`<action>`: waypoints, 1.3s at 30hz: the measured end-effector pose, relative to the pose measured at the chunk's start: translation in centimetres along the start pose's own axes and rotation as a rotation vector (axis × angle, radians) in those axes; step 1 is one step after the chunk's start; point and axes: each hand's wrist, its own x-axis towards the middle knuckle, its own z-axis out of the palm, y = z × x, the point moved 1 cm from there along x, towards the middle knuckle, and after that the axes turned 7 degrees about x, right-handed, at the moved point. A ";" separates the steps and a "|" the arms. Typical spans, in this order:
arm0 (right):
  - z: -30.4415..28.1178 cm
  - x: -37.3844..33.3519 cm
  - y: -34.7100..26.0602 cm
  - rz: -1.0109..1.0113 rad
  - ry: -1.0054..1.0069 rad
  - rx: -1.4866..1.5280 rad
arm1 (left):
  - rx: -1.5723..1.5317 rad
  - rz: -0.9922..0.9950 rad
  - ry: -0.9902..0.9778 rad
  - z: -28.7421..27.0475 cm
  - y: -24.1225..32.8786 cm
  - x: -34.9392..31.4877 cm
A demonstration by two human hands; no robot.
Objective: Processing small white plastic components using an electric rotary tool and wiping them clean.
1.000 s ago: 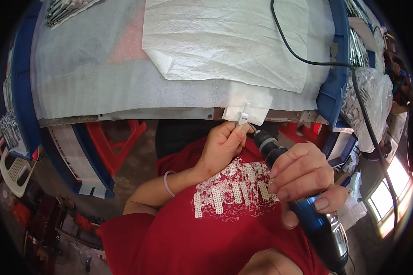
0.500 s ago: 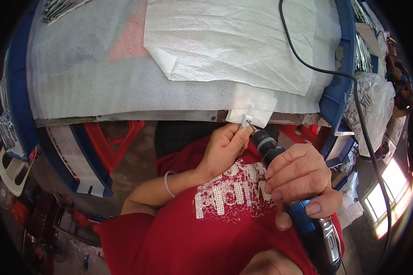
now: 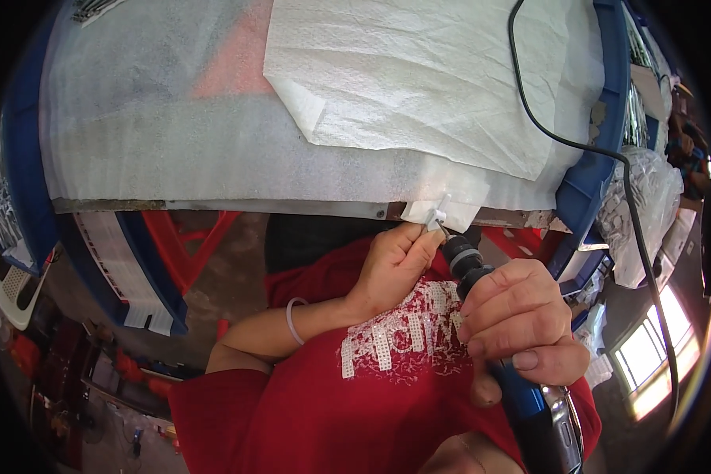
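Close in: small white plastic part (image 3: 434,215) sits at the table (image 3: 213,170) edge, pinched from below-left by left hand (image 3: 391,265) fingers. Tool (image 3: 482,308) tip meets it from lower right; long axis runs diagonally down-right. Right hand (image 3: 517,328) fingers wrapped around the tool body.

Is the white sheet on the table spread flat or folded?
Spread flat: the white sheet lies open over the foam-covered table, one corner overhanging the front edge.

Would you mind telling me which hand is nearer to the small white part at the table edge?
Left. The left hand pinches the small white part in its fingers; the right hand sits lower, gripping the blue rotary tool whose tip reaches the part.
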 end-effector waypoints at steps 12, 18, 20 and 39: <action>-0.9 0.8 0.3 0.013 -0.184 -0.087 | 0.013 0.030 0.022 -0.1 0.3 -0.2; -1.4 -0.3 0.2 -0.053 -0.164 -0.098 | -0.042 0.033 0.076 0.1 1.0 -0.3; -1.6 -0.1 -0.7 -0.046 -0.164 -0.093 | -0.059 0.002 0.047 0.4 1.2 -0.3; -1.7 -0.1 -0.1 -0.034 -0.168 -0.073 | -0.074 -0.053 0.069 0.5 0.7 -0.2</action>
